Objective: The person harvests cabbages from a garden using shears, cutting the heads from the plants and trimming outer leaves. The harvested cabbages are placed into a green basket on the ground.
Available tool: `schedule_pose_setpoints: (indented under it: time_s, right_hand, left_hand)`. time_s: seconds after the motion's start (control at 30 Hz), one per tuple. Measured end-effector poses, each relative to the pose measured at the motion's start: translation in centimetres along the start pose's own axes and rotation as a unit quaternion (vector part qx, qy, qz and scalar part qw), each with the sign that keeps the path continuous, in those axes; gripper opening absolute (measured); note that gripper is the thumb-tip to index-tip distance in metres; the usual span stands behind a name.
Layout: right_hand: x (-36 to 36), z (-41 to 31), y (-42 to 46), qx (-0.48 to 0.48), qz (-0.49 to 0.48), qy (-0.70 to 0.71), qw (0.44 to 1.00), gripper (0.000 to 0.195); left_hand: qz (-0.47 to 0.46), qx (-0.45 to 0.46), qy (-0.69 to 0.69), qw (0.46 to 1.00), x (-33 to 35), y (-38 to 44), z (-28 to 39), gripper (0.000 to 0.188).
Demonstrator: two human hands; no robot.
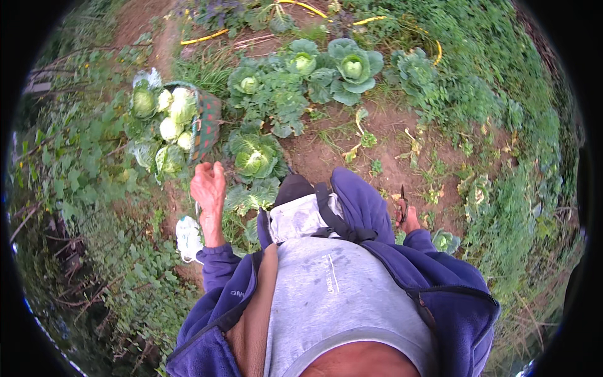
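My left hand is beside the near edge of a woven basket with a green rim; its fingers are curled, and whether they touch the basket or hold anything is unclear. Several cut cabbages fill the basket's mouth, and leafy heads lie at its left side. Low at my right side, my right hand grips a dark tool with a pointed blade, which looks like scissors or pruning shears. A growing cabbage stands just right of the basket.
More cabbages grow ahead in a row, with a yellow hose beyond them. Loose leaves and a stalk lie on brown soil. A white plastic bag lies near my left forearm. Dense vines border the left, weeds the right.
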State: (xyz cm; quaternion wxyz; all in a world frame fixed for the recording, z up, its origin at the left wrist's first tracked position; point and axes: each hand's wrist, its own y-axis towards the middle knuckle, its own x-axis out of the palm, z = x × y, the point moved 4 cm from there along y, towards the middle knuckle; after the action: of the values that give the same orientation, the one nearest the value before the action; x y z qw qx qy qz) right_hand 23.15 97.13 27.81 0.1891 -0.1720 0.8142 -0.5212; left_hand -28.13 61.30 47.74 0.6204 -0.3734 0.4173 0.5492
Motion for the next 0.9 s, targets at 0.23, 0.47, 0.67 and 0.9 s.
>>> schedule_pose_setpoints:
  time_s: [0.23, 0.47, 0.67, 0.9]
  right_hand:
    - [-4.9, 1.9, -0.8, 0.010, 0.034, 0.046, 0.998, 0.034]
    - [-7.6, 8.6, -3.0, 0.050, -0.012, 0.108, 0.993, 0.029]
    - [-10.7, 14.0, -4.5, 0.032, -0.048, -0.052, 0.997, 0.036]
    - [-14.1, 13.0, -4.7, 0.027, -0.055, -0.088, 0.994, 0.040]
  left_hand:
    - [0.179, 0.203, -0.143, 0.952, -9.5, 2.2, 17.6, 0.026]
    - [0.023, 0.253, 0.135, 0.958, 1.1, 1.4, 18.2, 0.033]
    - [-0.120, 0.176, 0.111, 0.971, 5.3, -4.2, 15.4, 0.037]
    - [-0.149, 0.071, -0.139, 0.976, -0.8, -4.3, 19.4, 0.043]
